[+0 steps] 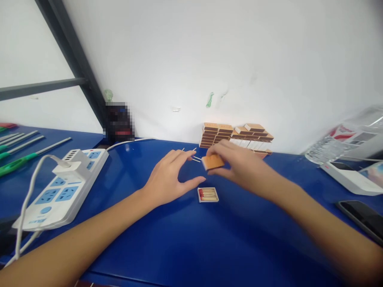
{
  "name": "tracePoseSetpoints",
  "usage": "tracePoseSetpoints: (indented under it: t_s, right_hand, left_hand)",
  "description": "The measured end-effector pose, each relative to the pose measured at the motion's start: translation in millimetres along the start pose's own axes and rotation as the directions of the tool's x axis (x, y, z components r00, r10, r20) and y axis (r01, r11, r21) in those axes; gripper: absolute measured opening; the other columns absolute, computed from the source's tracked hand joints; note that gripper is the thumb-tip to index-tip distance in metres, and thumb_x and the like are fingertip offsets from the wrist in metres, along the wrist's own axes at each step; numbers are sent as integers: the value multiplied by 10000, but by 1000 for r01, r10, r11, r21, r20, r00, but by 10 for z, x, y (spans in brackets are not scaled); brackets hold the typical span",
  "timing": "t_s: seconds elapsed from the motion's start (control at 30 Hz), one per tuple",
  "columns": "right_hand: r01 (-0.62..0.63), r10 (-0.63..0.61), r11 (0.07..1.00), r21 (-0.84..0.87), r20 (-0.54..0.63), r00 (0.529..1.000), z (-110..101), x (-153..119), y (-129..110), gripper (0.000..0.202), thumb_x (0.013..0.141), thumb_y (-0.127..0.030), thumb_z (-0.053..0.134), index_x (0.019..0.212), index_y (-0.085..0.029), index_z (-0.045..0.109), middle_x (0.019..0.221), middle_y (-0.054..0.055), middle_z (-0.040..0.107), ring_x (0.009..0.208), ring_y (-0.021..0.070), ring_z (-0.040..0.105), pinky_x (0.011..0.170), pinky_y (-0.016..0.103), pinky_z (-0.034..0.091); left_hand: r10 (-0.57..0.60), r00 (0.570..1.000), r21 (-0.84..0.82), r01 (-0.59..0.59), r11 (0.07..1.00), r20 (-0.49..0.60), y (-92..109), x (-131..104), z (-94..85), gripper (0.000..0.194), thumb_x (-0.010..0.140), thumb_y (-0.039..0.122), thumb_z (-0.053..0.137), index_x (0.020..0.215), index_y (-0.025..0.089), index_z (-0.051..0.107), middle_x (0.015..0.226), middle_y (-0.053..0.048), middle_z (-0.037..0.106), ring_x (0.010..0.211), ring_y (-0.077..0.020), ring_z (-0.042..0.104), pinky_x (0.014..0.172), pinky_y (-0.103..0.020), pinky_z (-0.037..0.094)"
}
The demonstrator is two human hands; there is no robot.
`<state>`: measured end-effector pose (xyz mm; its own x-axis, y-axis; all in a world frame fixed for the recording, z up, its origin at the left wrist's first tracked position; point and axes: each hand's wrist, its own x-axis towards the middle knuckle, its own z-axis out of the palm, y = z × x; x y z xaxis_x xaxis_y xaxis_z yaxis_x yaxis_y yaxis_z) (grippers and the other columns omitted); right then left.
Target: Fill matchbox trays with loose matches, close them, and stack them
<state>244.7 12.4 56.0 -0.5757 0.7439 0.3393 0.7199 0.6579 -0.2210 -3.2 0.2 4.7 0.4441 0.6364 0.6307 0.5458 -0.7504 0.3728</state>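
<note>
My right hand grips an orange-brown matchbox sleeve between thumb and fingers, raised over the blue tabletop. To its left my left hand is open, thumb and fingers spread apart, with nothing between them. Just in front of both hands lies a small white matchbox tray, filled with red-headed matches. A few loose matchsticks show behind my left fingertips, partly hidden. Whether my left fingers touch them I cannot tell.
Stacked matchboxes stand against the wall. On the left lie a white power strip with a plugged-in adapter and green-handled rods. A clear plastic bottle, a white device and a phone are at the right.
</note>
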Motion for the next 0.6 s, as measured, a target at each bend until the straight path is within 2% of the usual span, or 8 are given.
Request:
tracePoseSetpoints:
  t_s: [0.1,0.17,0.23,0.3,0.4,0.5,0.6]
  right_hand:
    - [4,0,986,168,-26,1000,217,-185,-189,217,963,-228,668,1168,-254,601,1158,72,646,1011,235,640,854,383,525]
    - [-14,25,968,252,-41,999,297,-241,-207,236,968,-203,649,1192,-264,606,1200,77,642,1053,237,639,880,398,538]
    - [-68,93,931,358,-54,994,336,-266,-177,330,946,-222,680,1260,-273,593,1240,87,638,1054,240,647,869,412,559]
    - [-171,233,840,516,-57,971,356,-275,-136,437,906,-299,737,1308,-263,570,1264,101,641,997,235,668,804,406,586]
    - [-326,416,622,712,52,908,380,-277,-111,413,881,-462,755,1185,-216,620,1158,105,689,889,217,682,700,370,592]
    - [-379,453,480,791,147,879,403,-275,-143,407,877,-551,734,1069,-204,647,992,74,714,780,185,656,627,329,570]
    - [-380,463,430,819,161,872,417,-274,-196,407,864,-559,744,1053,-209,656,945,53,709,699,155,614,593,310,553]
  left_hand:
    - [16,998,-13,-15,1000,54,-20,-5,33,454,912,466,757,1272,211,649,1104,-65,721,1014,-228,644,915,-410,548]
    - [21,996,-47,-17,999,85,-19,-8,53,316,919,424,755,1139,205,694,988,-41,720,918,-201,637,854,-375,543]
    - [5,997,-70,0,998,73,-19,-6,63,266,916,382,758,1108,207,703,940,-29,713,880,-187,630,825,-356,536]
    - [-23,999,-66,25,997,31,-31,-1,66,288,905,362,766,1142,209,703,940,-29,717,869,-182,630,817,-351,535]
    - [-56,998,-55,55,997,-7,-66,3,68,344,900,357,771,1202,211,696,940,-31,723,844,-175,625,797,-346,534]
    - [-67,998,-77,66,995,-13,-82,2,70,353,884,359,787,1193,211,700,934,-29,725,831,-172,624,785,-343,534]
    - [-64,998,-97,64,993,3,-60,5,64,298,871,340,798,1131,216,723,940,-26,733,843,-173,628,783,-336,528]
